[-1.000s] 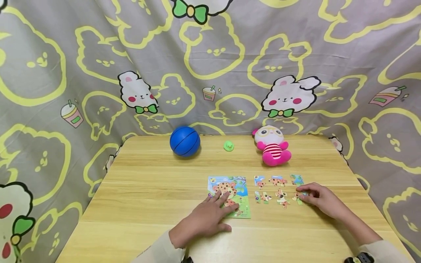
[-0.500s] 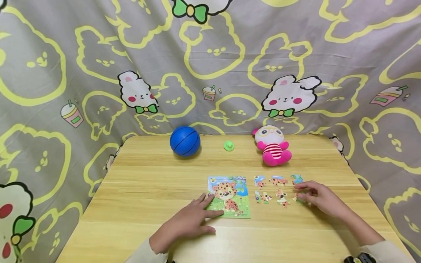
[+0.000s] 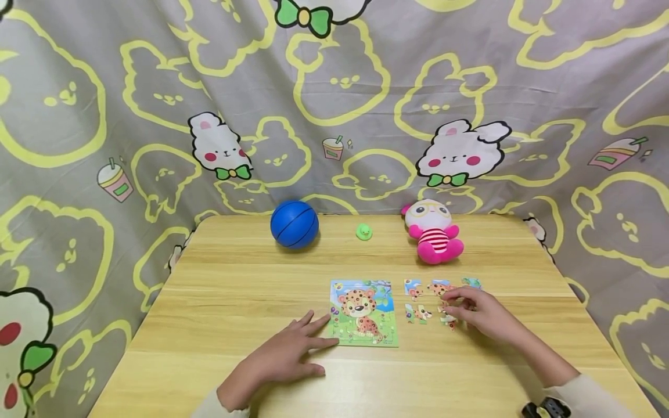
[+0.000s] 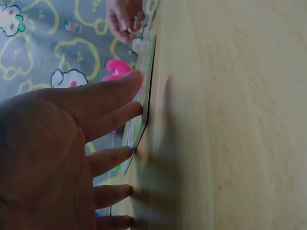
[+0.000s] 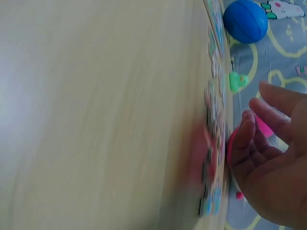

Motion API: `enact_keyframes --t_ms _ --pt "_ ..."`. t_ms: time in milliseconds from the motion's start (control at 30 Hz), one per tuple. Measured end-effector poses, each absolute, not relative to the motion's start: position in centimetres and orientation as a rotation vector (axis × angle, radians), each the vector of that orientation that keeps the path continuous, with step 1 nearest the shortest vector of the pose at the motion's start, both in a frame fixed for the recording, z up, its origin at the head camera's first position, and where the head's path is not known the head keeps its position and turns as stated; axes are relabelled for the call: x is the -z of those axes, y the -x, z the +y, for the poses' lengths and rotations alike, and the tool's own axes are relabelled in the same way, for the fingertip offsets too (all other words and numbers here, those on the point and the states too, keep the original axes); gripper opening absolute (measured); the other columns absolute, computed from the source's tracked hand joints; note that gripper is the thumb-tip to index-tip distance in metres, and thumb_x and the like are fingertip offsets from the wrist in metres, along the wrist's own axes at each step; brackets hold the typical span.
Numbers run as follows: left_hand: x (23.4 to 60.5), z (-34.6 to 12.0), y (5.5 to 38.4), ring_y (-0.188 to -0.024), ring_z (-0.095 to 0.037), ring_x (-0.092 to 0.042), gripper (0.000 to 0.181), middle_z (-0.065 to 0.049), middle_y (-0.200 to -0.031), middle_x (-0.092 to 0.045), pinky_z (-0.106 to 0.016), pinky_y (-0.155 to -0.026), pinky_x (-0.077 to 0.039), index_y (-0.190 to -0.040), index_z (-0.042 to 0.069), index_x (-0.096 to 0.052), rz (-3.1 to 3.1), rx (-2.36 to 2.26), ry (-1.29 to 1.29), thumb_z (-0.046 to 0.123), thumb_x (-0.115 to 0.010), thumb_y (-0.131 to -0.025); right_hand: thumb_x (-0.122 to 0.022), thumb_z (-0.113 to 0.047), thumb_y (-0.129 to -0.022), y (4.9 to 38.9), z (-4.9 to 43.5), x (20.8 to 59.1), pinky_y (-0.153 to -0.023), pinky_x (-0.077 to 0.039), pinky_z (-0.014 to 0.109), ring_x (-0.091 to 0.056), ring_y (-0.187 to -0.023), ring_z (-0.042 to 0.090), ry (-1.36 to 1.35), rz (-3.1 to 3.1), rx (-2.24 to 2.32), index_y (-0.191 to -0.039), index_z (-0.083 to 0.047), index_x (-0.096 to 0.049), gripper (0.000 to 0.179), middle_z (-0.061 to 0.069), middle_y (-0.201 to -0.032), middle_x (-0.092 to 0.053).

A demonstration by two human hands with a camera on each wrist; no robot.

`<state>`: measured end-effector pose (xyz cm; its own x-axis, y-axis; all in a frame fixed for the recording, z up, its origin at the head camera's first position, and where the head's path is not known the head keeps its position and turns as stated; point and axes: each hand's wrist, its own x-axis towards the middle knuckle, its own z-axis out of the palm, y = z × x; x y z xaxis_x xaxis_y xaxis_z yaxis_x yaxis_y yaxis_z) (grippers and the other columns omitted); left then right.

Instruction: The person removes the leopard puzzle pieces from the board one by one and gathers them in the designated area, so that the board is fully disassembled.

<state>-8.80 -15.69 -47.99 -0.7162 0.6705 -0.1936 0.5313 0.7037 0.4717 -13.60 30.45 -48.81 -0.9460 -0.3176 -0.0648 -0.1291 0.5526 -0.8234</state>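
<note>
A square leopard jigsaw puzzle lies on the wooden table. My left hand is spread flat at its left edge, straight fingertips over or against that edge; the left wrist view shows the fingers apart. To the puzzle's right, loose jigsaw pieces lie in two rows, among them a corner piece and a lower piece. My right hand hovers above the middle and right pieces and hides some of them. In the right wrist view its fingers bend loosely, with nothing seen between them.
Along the table's back stand a blue ball, a small green duck toy and a pink plush panda. A patterned curtain hangs behind and at both sides of the table.
My left hand has drawn back off the puzzle to the left, uncovering its picture. My right hand has shifted left from the right-hand pieces toward the middle ones.
</note>
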Motion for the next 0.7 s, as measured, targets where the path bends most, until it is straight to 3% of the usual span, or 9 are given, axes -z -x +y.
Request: enact_keyframes --t_ms 467,700 --pt "48.3 -15.8 8.8 -0.155 -0.045 -0.018 0.059 -0.003 -0.169 -0.029 -0.071 -0.114 -0.029 -0.149 0.037 -0.057 2.565 -0.562 -0.954 0.05 -0.072 -0.093 -0.072 -0.018 -0.098 14.4 25.1 49.0 -0.057 -0.056 0.031 -0.059 -0.078 0.014 0.494 2.467 1.395 -0.127 -0.003 -0.07 0.032 0.012 -0.115 -0.069" --pt "48.3 -15.7 8.8 -0.155 -0.046 -0.018 0.058 -0.003 -0.169 -0.029 -0.071 -0.114 -0.029 -0.149 0.037 -0.057 2.563 -0.563 -0.951 0.05 -0.071 -0.094 -0.071 -0.02 -0.098 14.5 21.0 49.4 -0.061 -0.056 0.03 -0.062 -0.081 0.017 0.599 2.411 1.39 -0.122 -0.005 -0.071 0.028 0.006 -0.104 -0.067"
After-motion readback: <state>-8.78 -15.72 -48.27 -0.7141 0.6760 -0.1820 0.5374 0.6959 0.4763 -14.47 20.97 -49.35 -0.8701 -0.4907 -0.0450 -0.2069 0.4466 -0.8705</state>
